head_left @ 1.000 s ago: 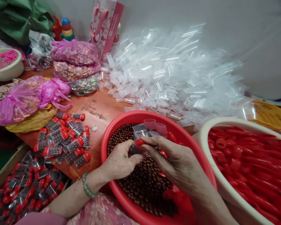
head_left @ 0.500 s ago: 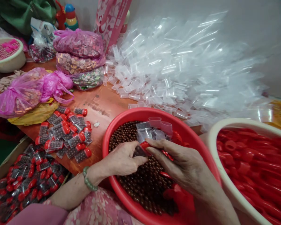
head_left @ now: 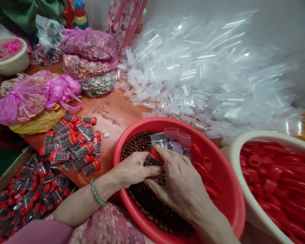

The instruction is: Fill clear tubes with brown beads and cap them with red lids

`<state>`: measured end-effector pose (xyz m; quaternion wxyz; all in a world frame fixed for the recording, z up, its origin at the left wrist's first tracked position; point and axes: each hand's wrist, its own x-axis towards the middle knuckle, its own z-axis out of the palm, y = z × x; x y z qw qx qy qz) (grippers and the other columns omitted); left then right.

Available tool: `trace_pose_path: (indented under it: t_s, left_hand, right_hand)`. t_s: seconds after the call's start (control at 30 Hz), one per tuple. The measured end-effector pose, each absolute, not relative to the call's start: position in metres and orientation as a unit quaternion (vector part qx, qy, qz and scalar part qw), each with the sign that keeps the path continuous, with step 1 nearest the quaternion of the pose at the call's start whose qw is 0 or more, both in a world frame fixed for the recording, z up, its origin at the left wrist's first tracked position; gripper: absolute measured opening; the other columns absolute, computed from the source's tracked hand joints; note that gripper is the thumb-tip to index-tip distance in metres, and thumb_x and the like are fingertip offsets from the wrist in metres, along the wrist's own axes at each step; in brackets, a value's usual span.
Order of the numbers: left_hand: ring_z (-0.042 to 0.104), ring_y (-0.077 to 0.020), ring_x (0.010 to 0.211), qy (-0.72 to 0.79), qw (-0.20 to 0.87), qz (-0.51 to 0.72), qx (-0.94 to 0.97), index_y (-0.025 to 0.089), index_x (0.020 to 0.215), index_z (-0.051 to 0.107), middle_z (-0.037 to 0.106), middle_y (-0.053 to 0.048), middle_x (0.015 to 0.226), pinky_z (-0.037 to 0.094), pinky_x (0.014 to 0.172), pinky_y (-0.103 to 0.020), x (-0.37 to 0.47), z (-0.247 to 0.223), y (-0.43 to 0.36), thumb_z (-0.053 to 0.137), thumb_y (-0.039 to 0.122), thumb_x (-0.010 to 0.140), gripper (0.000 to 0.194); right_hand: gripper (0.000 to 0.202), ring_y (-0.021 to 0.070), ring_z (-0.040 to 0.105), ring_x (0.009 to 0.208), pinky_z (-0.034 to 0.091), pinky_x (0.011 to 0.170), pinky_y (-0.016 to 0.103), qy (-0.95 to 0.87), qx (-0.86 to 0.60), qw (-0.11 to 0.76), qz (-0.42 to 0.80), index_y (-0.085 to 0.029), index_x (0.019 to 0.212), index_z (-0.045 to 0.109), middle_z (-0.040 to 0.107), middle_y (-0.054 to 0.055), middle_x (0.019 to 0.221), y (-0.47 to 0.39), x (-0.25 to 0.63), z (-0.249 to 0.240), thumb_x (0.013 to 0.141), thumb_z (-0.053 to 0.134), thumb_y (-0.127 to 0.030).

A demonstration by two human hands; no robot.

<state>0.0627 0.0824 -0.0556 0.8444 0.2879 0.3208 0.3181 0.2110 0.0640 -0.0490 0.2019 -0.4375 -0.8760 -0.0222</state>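
Between both hands, above the red basin (head_left: 234, 176), is a small clear container with a red cap (head_left: 155, 157), dark inside. My left hand (head_left: 132, 171) grips its body, fingers and thumb closed round it. My right hand (head_left: 183, 179) closes on it from the other side, fingers at the red cap and thumb underneath. Dark brown beads (head_left: 137, 142) fill the basin's left and lower part. Several empty clear sleeves (head_left: 171, 134) stand among them beyond my fingers. Loose red plastic pieces (head_left: 205, 166) lie at the basin's right side.
Filled red-capped containers lie in a pile (head_left: 73, 142) on the orange tabletop (head_left: 112, 115) and in a box (head_left: 27, 193) below. Clear sleeves (head_left: 188, 78) heap against the wall. A white tub (head_left: 235, 156) holds red parts. Pink bags (head_left: 91, 44) stand at the back left.
My right hand has moved left and closer round the container, its fingers now over the red cap. My left hand keeps its grip. The view has shifted slightly.
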Motion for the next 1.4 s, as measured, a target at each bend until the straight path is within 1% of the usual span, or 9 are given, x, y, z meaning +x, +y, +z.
trace_pose_path:
  t_s: [0.23,0.33,0.5,0.7,0.8,0.9,1.03,1.13,1.4]
  left_hand:
    - [0.057,-0.0138,0.061,0.291,0.885,0.29,0.218,0.013,0.067,0.067,0.06,-0.002,0.059,0.047,0.07,-0.029,0.062,-0.055,0.085,0.064,0.069,0.07,0.056]
    - [0.056,-0.0135,0.059,0.352,0.876,0.277,0.18,0.014,0.064,0.065,0.06,-0.002,0.056,0.046,0.069,-0.028,0.068,-0.058,0.087,0.052,0.062,0.083,0.054]
    - [0.053,-0.0122,0.066,0.461,0.79,0.352,0.198,0.017,0.065,0.059,0.059,0.003,0.062,0.041,0.067,-0.023,0.078,-0.059,0.084,0.054,0.027,0.079,0.018]
    - [0.039,-0.0123,0.062,0.507,0.731,0.347,0.298,0.019,0.057,0.046,0.042,0.004,0.056,0.038,0.064,-0.025,0.069,-0.067,0.075,0.047,0.036,0.08,0.029]
    - [0.047,-0.0158,0.073,0.496,0.683,0.362,0.396,0.02,0.063,0.053,0.054,0.001,0.067,0.042,0.074,-0.028,0.062,-0.076,0.071,0.048,0.039,0.083,0.027]
    - [0.056,-0.0192,0.084,0.456,0.674,0.378,0.442,0.021,0.08,0.063,0.066,-0.003,0.084,0.045,0.081,-0.03,0.053,-0.074,0.068,0.045,0.045,0.088,0.031]
    - [0.055,-0.017,0.063,0.41,0.711,0.358,0.445,0.019,0.075,0.062,0.062,-0.004,0.067,0.045,0.065,-0.03,0.018,-0.05,0.072,0.027,0.056,0.095,0.055]
    - [0.055,-0.0178,0.067,0.523,0.552,0.393,0.518,0.018,0.075,0.061,0.062,-0.004,0.07,0.043,0.066,-0.03,-0.026,-0.035,0.079,0.031,0.056,0.095,0.052]
    - [0.06,-0.0323,0.096,0.717,0.026,0.142,0.682,0.016,0.105,0.062,0.066,-0.014,0.099,0.043,0.086,-0.042,-0.104,-0.054,0.097,0.044,0.049,0.092,0.04]
  right_hand:
    - [0.053,0.0265,0.065,0.072,0.051,0.065,0.04,-0.865,-0.428,0.256,-0.057,-0.016,0.13,0.036,0.066,0.011,0.087,0.067,0.206,-0.047,0.083,0.053,-0.033]
    - [0.041,0.0244,0.063,0.067,0.051,0.061,0.036,-0.87,-0.424,0.251,-0.029,-0.017,0.118,0.042,0.065,0.007,0.076,0.068,0.204,-0.047,0.081,0.055,-0.029]
    - [0.036,0.0273,0.067,0.084,0.052,0.076,0.042,-0.868,-0.444,0.224,0.026,-0.018,0.111,0.051,0.07,0.011,0.088,0.066,0.205,-0.057,0.077,0.059,-0.03]
    - [0.049,0.0288,0.07,0.092,0.049,0.09,0.052,-0.887,-0.382,0.251,-0.058,-0.011,0.125,0.045,0.072,0.019,0.099,0.058,0.198,-0.068,0.08,0.059,-0.026]
    - [0.049,0.0287,0.07,0.092,0.052,0.085,0.049,-0.883,-0.376,0.265,-0.088,-0.008,0.126,0.044,0.072,0.021,0.096,0.052,0.193,-0.062,0.081,0.059,-0.021]
    - [0.048,0.0273,0.067,0.101,0.054,0.083,0.045,-0.894,-0.372,0.249,-0.012,-0.012,0.13,0.042,0.07,0.019,0.107,0.053,0.199,-0.046,0.086,0.058,-0.022]
    - [0.045,0.0248,0.062,0.109,0.055,0.087,0.041,-0.869,-0.436,0.194,0.131,-0.017,0.131,0.045,0.065,0.015,0.117,0.075,0.231,-0.038,0.091,0.056,-0.036]
    - [0.021,0.0264,0.064,0.103,0.054,0.086,0.043,-0.839,-0.528,0.107,0.07,-0.018,0.109,0.061,0.067,0.013,0.112,0.102,0.254,-0.052,0.092,0.051,-0.024]
    - [0.027,0.03,0.067,0.091,0.053,0.079,0.042,-0.824,-0.557,-0.046,0.092,-0.013,0.109,0.066,0.07,0.015,0.097,0.13,0.255,-0.074,0.084,0.061,-0.021]
